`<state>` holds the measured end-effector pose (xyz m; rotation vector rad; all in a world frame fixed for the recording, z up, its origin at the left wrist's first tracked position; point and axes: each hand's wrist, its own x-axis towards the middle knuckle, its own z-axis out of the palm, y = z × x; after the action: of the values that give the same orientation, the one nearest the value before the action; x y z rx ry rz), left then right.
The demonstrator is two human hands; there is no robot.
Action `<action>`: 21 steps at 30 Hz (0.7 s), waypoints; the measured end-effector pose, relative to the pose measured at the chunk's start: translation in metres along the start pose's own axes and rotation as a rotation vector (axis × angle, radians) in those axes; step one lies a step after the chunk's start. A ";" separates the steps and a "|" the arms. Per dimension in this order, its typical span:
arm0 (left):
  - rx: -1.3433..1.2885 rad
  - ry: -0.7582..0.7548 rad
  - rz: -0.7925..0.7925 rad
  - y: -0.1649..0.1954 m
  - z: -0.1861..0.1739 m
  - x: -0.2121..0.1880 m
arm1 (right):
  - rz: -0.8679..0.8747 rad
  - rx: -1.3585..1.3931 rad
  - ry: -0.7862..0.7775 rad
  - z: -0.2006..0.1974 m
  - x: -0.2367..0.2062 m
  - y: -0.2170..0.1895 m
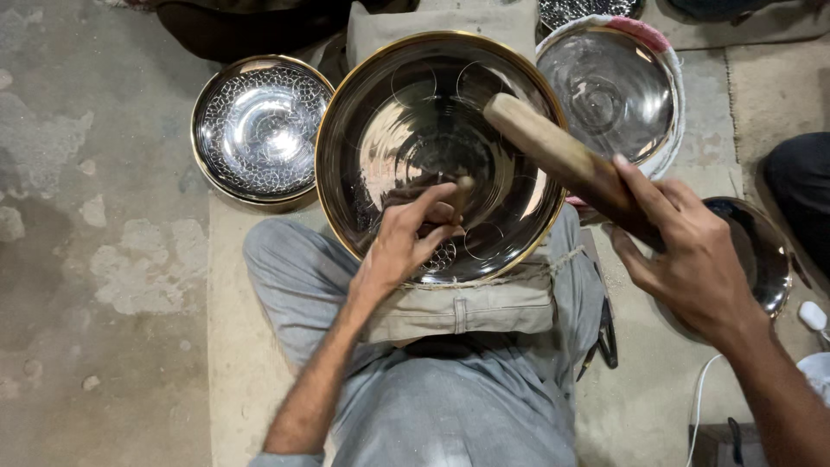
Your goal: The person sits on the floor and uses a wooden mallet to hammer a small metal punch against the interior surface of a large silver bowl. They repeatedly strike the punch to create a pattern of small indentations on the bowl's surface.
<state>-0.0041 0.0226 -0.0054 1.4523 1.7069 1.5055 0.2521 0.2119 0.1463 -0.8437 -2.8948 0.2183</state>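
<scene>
our left hand (406, 246) pinches a punch in the stiff, slippery metal bowl (437, 112); our right hand (692, 259) grips the wooden mallet (562, 156) by its handle.

Tip of the small tool (461, 192) hidden behind fingers of the left hand (406, 242); point of contact with the large bowl (415, 112) not visible. Near rim of that bowl covered by the same hand and wrist. Lower end of the wooden mallet (553, 151) buried in the right hand (692, 259). Bowl at right (769, 259) mostly hidden behind that hand. Patterned dish at top (575, 10) cut off by the upper edge. Black-handled pliers (605, 333) partly tucked under the grey trouser leg (579, 285). White object (813, 316) at right edge too small to identify.
</scene>
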 end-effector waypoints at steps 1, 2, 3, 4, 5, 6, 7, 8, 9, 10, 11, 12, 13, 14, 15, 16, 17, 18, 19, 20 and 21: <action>-0.005 -0.037 0.001 -0.001 -0.002 0.003 | -0.040 -0.037 0.024 0.005 -0.004 0.005; -0.010 -0.076 0.004 -0.001 -0.005 0.006 | -0.077 -0.074 0.050 0.011 -0.007 0.009; -0.017 -0.117 0.007 0.000 -0.007 0.009 | -0.112 -0.112 0.075 0.018 -0.010 0.013; -0.005 -0.153 0.041 0.002 -0.010 0.012 | -0.112 -0.092 0.075 0.026 -0.013 0.015; 0.008 -0.189 0.074 0.005 -0.012 0.014 | -0.114 -0.070 0.075 0.032 -0.017 0.018; 0.021 -0.224 0.106 0.008 -0.014 0.016 | -0.116 -0.048 0.075 0.037 -0.020 0.021; 0.022 -0.262 0.094 0.011 -0.017 0.019 | -0.112 -0.030 0.081 0.041 -0.025 0.023; 0.023 -0.300 0.082 0.013 -0.019 0.021 | -0.109 -0.012 0.087 0.045 -0.030 0.022; 0.024 -0.338 0.070 0.015 -0.020 0.024 | -0.104 0.005 0.094 0.047 -0.034 0.023; 0.025 -0.347 0.105 0.016 -0.020 0.026 | -0.103 0.010 0.101 0.049 -0.038 0.023; 0.025 -0.356 0.139 0.016 -0.019 0.028 | -0.101 0.014 0.107 0.051 -0.041 0.022; 0.026 -0.365 0.172 0.016 -0.020 0.028 | -0.100 0.019 0.114 0.053 -0.044 0.021; 0.042 -0.371 0.174 0.016 -0.018 0.029 | -0.098 0.041 0.154 0.055 -0.046 0.021; 0.057 -0.378 0.175 0.016 -0.016 0.030 | -0.097 0.063 0.193 0.059 -0.047 0.020; 0.072 -0.385 0.176 0.016 -0.015 0.030 | -0.095 0.085 0.231 0.062 -0.049 0.020; 0.063 -0.401 0.176 0.015 -0.015 0.030 | -0.040 0.161 0.278 0.066 -0.051 0.018; 0.053 -0.418 0.175 0.014 -0.015 0.031 | 0.016 0.236 0.325 0.070 -0.054 0.017; 0.044 -0.435 0.176 0.014 -0.015 0.032 | 0.072 0.310 0.371 0.073 -0.056 0.017; 0.066 -0.447 0.176 0.014 -0.014 0.032 | 0.000 0.194 0.328 0.074 -0.058 0.019; 0.088 -0.461 0.177 0.015 -0.015 0.033 | -0.069 0.078 0.283 0.075 -0.061 0.019; 0.110 -0.474 0.177 0.016 -0.015 0.035 | -0.140 -0.037 0.237 0.076 -0.064 0.021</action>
<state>-0.0220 0.0446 0.0240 1.8786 1.4172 1.0420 0.3046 0.1870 0.0634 -0.6217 -2.7270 0.0475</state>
